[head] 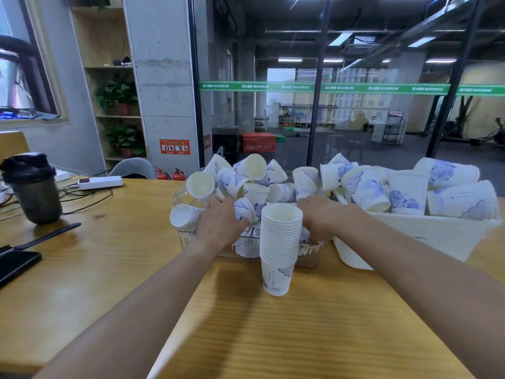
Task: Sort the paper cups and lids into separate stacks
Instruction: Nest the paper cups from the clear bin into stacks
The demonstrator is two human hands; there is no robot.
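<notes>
At the centre of the frame a tall stack of nested paper cups stands upright on the wooden table, just in front of a clear plastic bin heaped with loose blue-patterned cups lying at all angles. Both hands reach into that bin, the left hand with fingers curled down among the cups and the right hand likewise, though whether either pinches a cup cannot be told. At right, a white tub holds more tumbled cups, and a dark shaker bottle stands at the left edge.
</notes>
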